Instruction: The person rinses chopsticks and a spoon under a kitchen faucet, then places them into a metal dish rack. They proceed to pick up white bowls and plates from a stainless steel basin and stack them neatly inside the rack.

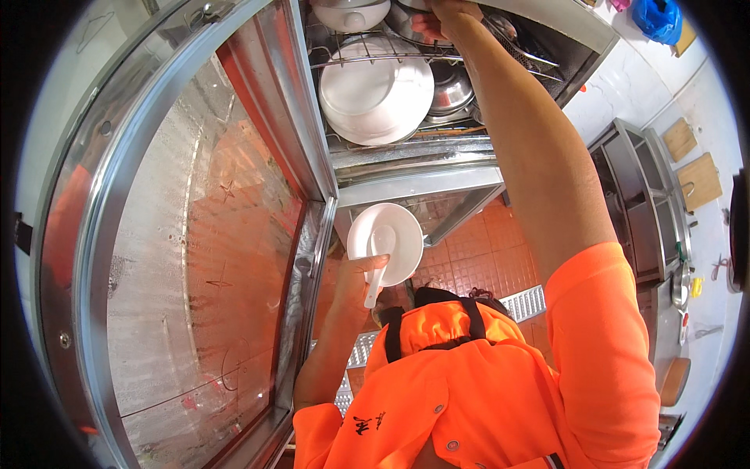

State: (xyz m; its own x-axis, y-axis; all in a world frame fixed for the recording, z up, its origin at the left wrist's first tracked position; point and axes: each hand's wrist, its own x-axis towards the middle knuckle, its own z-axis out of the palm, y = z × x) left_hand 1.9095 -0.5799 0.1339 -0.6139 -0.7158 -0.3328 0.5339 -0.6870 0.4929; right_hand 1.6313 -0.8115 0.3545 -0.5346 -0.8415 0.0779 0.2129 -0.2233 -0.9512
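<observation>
One wide fisheye view from the wearer's head, close above the orange shirt [492, 399], facing steeply down past the metal cabinet's [422, 186] front edge; its cropped far edge leaves depth hard to judge.

Bright orange short-sleeved top [508, 399], round grey buttons [452, 445], small black chest marking [362, 425], black straps [394, 332] at the waist

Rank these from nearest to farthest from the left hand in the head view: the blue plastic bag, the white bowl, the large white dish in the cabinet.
From the left hand:
1. White bowl: held in that hand.
2. Large white dish: ahead, inside the open cabinet.
3. Blue plastic bag: at the view's upper right, beyond the cabinet.
</observation>
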